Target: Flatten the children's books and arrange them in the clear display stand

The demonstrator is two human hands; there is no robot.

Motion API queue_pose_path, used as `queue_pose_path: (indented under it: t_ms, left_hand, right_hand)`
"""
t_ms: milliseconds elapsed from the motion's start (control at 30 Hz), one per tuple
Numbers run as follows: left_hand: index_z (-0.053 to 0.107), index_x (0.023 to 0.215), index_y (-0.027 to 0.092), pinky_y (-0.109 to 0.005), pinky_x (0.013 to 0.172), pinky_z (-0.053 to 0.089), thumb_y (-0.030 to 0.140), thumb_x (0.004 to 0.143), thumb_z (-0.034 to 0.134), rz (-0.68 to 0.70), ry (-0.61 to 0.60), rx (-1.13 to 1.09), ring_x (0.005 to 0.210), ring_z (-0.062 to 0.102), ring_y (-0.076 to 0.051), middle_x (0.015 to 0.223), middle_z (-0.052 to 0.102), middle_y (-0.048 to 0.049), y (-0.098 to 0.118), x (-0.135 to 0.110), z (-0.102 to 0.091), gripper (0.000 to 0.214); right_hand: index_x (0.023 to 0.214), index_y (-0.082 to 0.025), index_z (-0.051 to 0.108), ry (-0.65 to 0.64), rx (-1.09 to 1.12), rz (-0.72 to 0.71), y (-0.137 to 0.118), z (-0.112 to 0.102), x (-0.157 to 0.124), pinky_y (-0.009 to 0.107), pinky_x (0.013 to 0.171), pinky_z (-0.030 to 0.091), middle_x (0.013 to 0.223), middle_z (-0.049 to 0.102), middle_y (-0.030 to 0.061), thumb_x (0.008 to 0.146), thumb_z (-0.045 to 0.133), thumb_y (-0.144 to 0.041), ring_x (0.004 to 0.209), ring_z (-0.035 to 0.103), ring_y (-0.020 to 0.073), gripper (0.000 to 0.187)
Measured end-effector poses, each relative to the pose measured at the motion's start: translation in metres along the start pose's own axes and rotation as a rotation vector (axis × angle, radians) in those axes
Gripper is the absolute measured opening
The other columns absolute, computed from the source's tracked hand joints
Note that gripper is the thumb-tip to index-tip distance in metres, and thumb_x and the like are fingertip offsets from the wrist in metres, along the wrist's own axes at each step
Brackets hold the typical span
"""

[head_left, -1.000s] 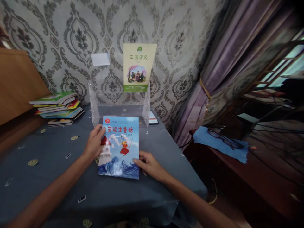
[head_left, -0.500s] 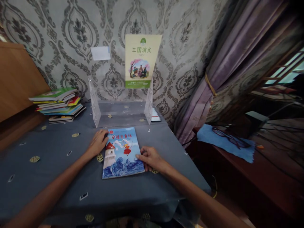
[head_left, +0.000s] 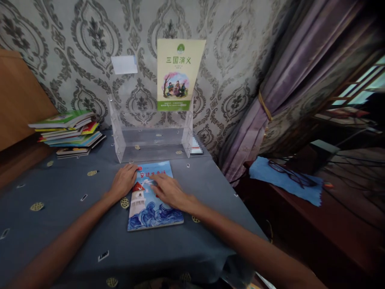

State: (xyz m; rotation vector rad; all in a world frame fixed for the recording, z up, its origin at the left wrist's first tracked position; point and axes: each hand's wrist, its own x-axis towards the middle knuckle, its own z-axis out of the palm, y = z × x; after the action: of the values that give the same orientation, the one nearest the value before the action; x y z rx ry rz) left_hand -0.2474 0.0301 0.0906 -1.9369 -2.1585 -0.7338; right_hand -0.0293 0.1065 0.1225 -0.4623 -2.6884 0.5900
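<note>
A children's storybook [head_left: 155,218] with a blue sea cover, a lighthouse and red Chinese title lies flat on the cloth-covered table. My left hand [head_left: 124,181] rests at its upper left edge, fingers together and bent against that edge. Across the middle of the cover lies my right hand [head_left: 170,190], palm down with fingers stretched out, hiding part of the picture and title. Behind the book stands a clear acrylic book stand [head_left: 150,152]. On it a cream and green book [head_left: 176,76] stands upright at the right side.
At the left a stack of books [head_left: 67,132] sits near a wooden panel [head_left: 21,96]. A white label [head_left: 124,65] shows at the stand's upper left. To the right, a tied purple curtain [head_left: 246,128] hangs, and glasses [head_left: 291,173] lie on a blue cloth [head_left: 261,172].
My right hand has left the book's lower right edge and moved up and left onto the cover. My left hand stays at the left edge. The view has shifted slightly.
</note>
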Motion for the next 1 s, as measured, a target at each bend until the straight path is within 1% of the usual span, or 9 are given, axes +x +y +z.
queue_pose_path:
  t_ms: [67,133,233,333,500,633,733,900,1000]
  left_hand:
    - [0.066,0.107,0.018,-0.047,0.093,0.048,0.025,0.093,0.037,0.002,0.03,-0.032,0.104,0.062,-0.029,0.111,0.069,-0.0132,-0.003,-0.003,0.003,0.033]
    - [0.065,0.111,0.018,-0.046,0.094,0.049,0.026,0.093,0.037,0.008,0.054,-0.07,0.105,0.063,-0.028,0.113,0.069,-0.013,-0.007,-0.005,0.006,0.034]
    - [0.065,0.111,0.018,-0.045,0.095,0.049,0.024,0.092,0.037,0.018,0.062,-0.116,0.104,0.063,-0.027,0.111,0.07,-0.0121,-0.012,-0.006,0.007,0.034]
    - [0.065,0.109,0.018,-0.044,0.095,0.05,0.023,0.091,0.038,0.028,0.049,-0.132,0.104,0.063,-0.026,0.11,0.07,-0.011,-0.014,-0.005,0.007,0.032]
    - [0.066,0.108,0.021,-0.046,0.095,0.05,0.025,0.092,0.041,0.007,0.056,-0.137,0.105,0.064,-0.026,0.113,0.071,-0.0101,-0.013,-0.005,0.006,0.031]
    - [0.067,0.107,0.02,-0.049,0.096,0.05,0.027,0.092,0.041,-0.003,0.056,-0.149,0.107,0.063,-0.027,0.115,0.07,-0.0109,-0.013,-0.006,0.006,0.031]
    - [0.067,0.106,0.021,-0.05,0.097,0.049,0.027,0.092,0.042,-0.006,0.068,-0.165,0.107,0.063,-0.028,0.113,0.071,-0.0106,-0.013,-0.006,0.007,0.03]
    - [0.067,0.106,0.02,-0.05,0.099,0.048,0.029,0.094,0.04,-0.009,0.059,-0.153,0.108,0.063,-0.027,0.117,0.07,-0.0102,-0.014,-0.006,0.007,0.031]
    - [0.066,0.106,0.019,-0.049,0.099,0.047,0.029,0.094,0.038,-0.01,0.038,-0.131,0.11,0.062,-0.028,0.118,0.07,-0.0116,-0.012,-0.006,0.005,0.032]
  right_hand:
    - [0.135,-0.011,0.05,-0.036,-0.005,-0.095,-0.002,0.015,0.023,0.039,0.106,0.043,0.138,0.058,0.0172,0.097,0.049,-0.022,0.128,0.054,0.0263,0.04]
    - [0.141,-0.005,0.041,-0.045,-0.038,-0.119,-0.002,0.029,0.045,0.042,0.112,0.037,0.144,0.05,0.023,0.096,0.049,-0.021,0.135,0.046,0.0281,0.048]
    - [0.14,-0.002,0.038,-0.047,-0.061,-0.131,0.001,0.042,0.068,0.045,0.114,0.035,0.143,0.05,0.0254,0.097,0.045,-0.018,0.137,0.045,0.0283,0.047]
    - [0.139,-0.003,0.04,-0.05,-0.072,-0.153,0.006,0.047,0.075,0.045,0.115,0.034,0.143,0.05,0.0246,0.098,0.046,-0.02,0.137,0.045,0.0279,0.045]
    - [0.14,-0.007,0.041,-0.046,-0.089,-0.119,0.02,0.045,0.063,0.047,0.117,0.032,0.145,0.05,0.0231,0.099,0.046,-0.026,0.141,0.041,0.0278,0.045]
    - [0.138,-0.011,0.045,-0.033,-0.073,-0.083,0.033,0.034,0.047,0.047,0.116,0.033,0.143,0.053,0.0211,0.1,0.046,-0.028,0.14,0.043,0.0274,0.042]
    - [0.138,-0.012,0.046,-0.019,-0.058,-0.055,0.044,0.023,0.035,0.048,0.116,0.034,0.143,0.053,0.0208,0.1,0.045,-0.027,0.14,0.043,0.0275,0.041]
    - [0.138,-0.015,0.048,0.026,-0.07,0.024,0.064,0.009,0.019,0.052,0.117,0.032,0.141,0.056,0.0185,0.1,0.043,-0.025,0.136,0.048,0.0265,0.04]
    - [0.137,-0.015,0.05,0.07,-0.027,0.089,0.077,0.005,0.015,0.052,0.116,0.032,0.139,0.058,0.0172,0.097,0.045,-0.022,0.133,0.052,0.0264,0.04]
